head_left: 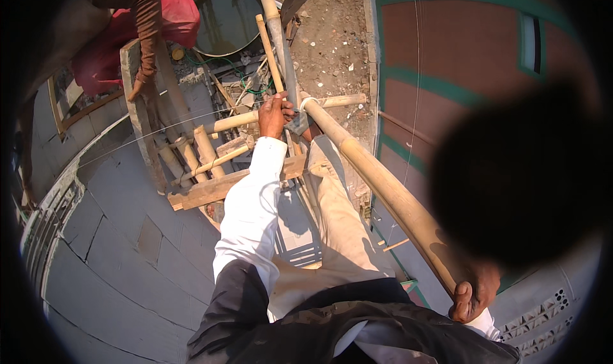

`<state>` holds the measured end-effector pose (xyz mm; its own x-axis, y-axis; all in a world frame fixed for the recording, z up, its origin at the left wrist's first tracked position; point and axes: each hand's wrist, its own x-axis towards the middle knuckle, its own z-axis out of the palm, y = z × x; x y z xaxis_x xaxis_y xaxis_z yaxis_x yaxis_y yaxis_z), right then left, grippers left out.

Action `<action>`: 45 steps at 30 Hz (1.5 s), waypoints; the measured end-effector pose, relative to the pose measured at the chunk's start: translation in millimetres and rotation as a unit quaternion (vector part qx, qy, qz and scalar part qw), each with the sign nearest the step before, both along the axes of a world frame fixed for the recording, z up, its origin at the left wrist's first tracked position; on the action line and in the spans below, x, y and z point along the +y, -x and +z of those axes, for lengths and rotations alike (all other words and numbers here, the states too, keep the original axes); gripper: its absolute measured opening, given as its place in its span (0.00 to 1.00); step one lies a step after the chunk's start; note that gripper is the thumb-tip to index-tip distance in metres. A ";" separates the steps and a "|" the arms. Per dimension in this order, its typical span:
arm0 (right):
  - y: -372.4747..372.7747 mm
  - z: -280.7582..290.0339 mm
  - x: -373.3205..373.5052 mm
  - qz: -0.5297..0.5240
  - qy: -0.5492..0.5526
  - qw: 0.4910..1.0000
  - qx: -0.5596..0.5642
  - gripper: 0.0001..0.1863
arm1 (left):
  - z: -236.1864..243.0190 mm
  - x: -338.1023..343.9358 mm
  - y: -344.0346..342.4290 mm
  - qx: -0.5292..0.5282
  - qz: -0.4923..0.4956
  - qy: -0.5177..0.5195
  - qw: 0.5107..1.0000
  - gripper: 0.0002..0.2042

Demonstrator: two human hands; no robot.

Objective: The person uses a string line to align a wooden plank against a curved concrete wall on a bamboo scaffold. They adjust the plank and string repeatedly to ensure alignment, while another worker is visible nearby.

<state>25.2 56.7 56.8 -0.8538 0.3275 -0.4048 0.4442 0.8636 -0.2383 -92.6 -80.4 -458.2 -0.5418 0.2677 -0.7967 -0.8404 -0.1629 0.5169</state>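
A brown wall [434, 51] banded in green is being partly hidden by a dark blurred shape [517, 179] at the right. Beside a tan trouser leg [341, 217], a thick bamboo pole [377, 166] is being held slantwise, its far end meeting a thinner bamboo crosspiece [341, 101]. To the left, a weathered plank [132, 118] is being touched by a co-worker's hand [142, 88]. The thick pole's near end is being clasped by the right hand [476, 294], fingers wrapped round it. The left hand [273, 116] is being held beside the joint, fingers curled; what is being pinched cannot be told. The thick pole's far end is being encircled by a pale tie [306, 102].
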 end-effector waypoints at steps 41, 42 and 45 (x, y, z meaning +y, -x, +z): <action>29.9 -430.8 254.7 -0.424 0.639 0.640 -0.046 0.30 | 115.8 225.9 -23.3 -0.076 -0.140 -0.193 0.968 0.18; 31.3 -432.2 251.8 -0.444 0.625 0.642 -0.037 0.29 | 113.7 225.4 -20.9 -0.078 -0.134 -0.190 0.969 0.18; 11.5 -445.6 278.0 -0.417 0.623 0.661 -0.033 0.23 | 117.7 235.1 -24.9 -0.083 -0.138 -0.189 0.969 0.18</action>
